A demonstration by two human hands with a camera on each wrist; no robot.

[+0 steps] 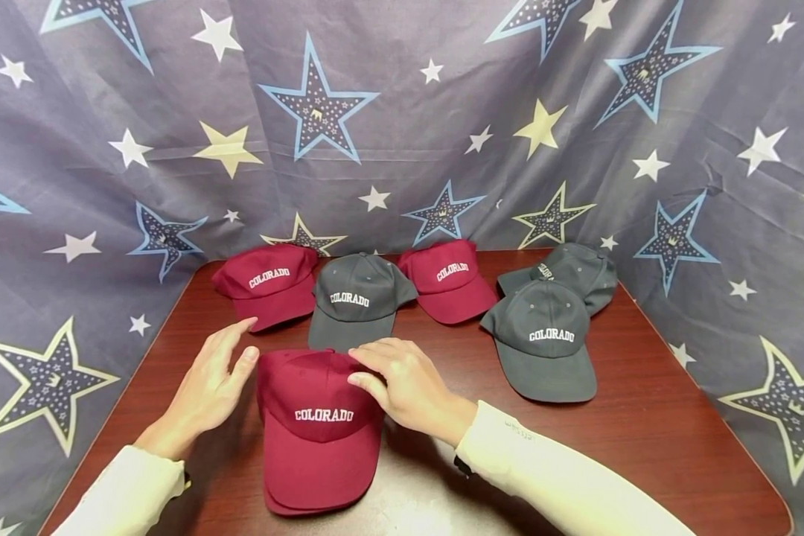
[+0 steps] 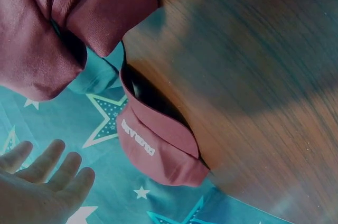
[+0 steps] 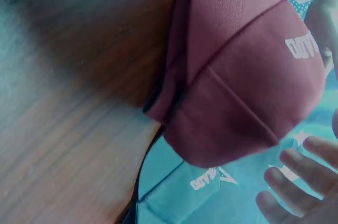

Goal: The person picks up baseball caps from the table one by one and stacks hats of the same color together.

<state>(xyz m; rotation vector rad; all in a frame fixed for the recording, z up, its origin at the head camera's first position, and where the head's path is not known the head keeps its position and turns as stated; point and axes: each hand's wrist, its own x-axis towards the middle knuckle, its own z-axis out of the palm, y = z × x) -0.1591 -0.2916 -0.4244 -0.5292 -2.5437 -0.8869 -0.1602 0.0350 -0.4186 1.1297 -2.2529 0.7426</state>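
A maroon baseball cap [image 1: 321, 469] with white COLORADO lettering lies nearest me, brim toward me. A second maroon edge shows beneath its brim, like another cap nested under it; the right wrist view shows this layered maroon cap [image 3: 237, 92] from the side. My left hand [image 1: 208, 383] hovers left of the crown, apart from it, fingers extended; the left wrist view also shows this hand [image 2: 47, 187] holding nothing. At the crown's upper right is my right hand [image 1: 409, 383], fingertips right at the fabric in the head view, its fingers [image 3: 303, 168] loosely spread.
Along the back stand a maroon cap [image 1: 268, 286], a dark grey cap [image 1: 355, 290] and another maroon cap [image 1: 447, 283]. On the right, a grey cap [image 1: 546, 350] overlaps a second grey cap [image 1: 592, 275]. A star-patterned cloth [image 1: 402, 112] hangs behind the brown table [image 1: 643, 447].
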